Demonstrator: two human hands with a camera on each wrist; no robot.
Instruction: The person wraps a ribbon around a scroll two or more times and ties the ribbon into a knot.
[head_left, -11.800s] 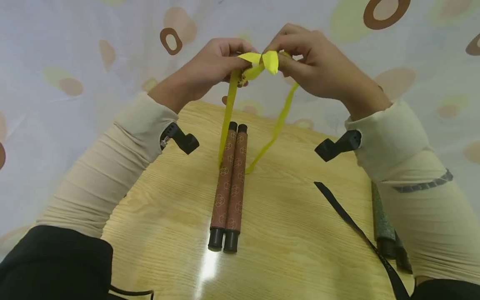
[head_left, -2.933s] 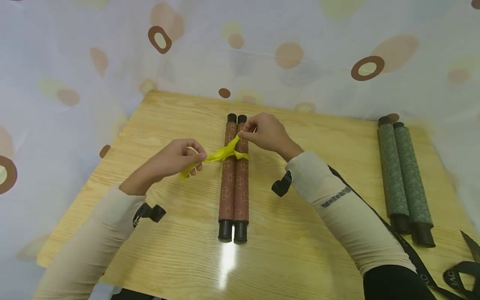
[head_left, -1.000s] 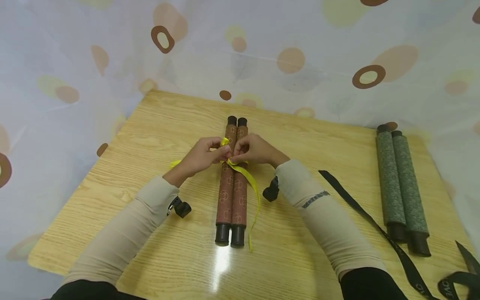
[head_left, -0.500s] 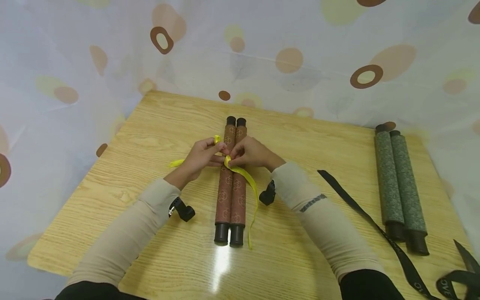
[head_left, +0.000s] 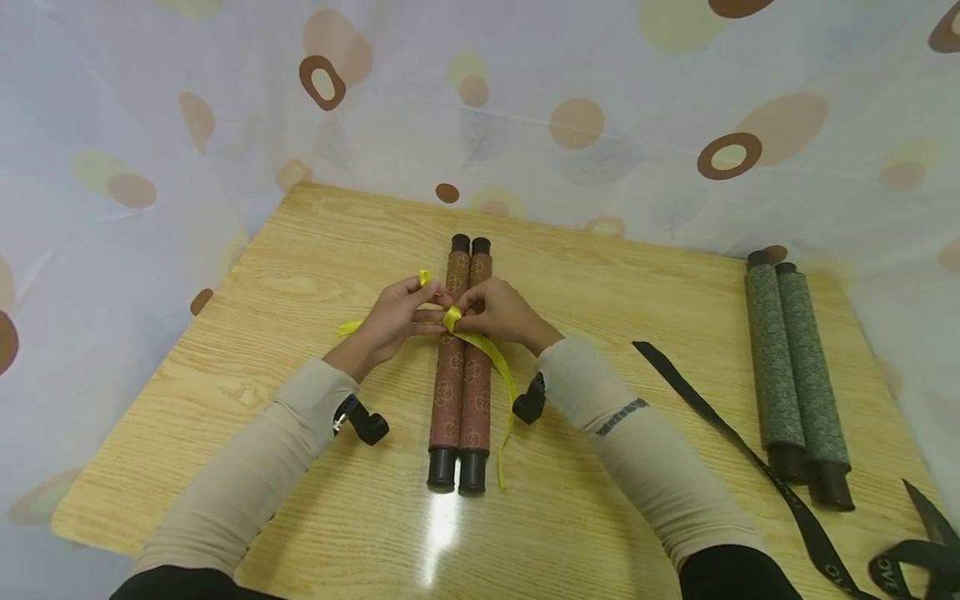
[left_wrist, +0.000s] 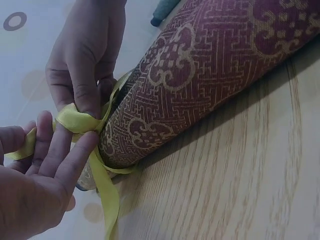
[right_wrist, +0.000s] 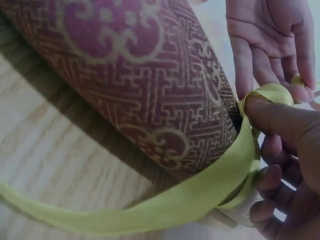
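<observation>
Two reddish-brown patterned scrolls (head_left: 450, 383) with black end caps lie side by side on the table. A yellow ribbon (head_left: 491, 350) goes around them, its tails hanging to the left and right. My left hand (head_left: 393, 321) pinches one end of the ribbon between thumb and forefinger. Its other fingers stretch toward the knot, touching the ribbon loop (left_wrist: 77, 120) in the left wrist view. My right hand (head_left: 502, 312) pinches the ribbon at that loop, over the scrolls; the right wrist view shows its thumb (right_wrist: 280, 117) on the yellow band. The knot itself is partly hidden by fingers.
Two green patterned scrolls (head_left: 795, 375) lie together at the table's right. A black ribbon with lettering (head_left: 720, 425) trails beside them toward the front right corner, where more of it lies folded (head_left: 911, 558). A patterned cloth backdrop (head_left: 600, 100) rises behind the wooden table (head_left: 600, 275).
Earlier, both hands held the ribbon up above the far table edge, then lowered it onto the scrolls. Over the last second the left fingers have spread out and a small loop shows at the knot.
</observation>
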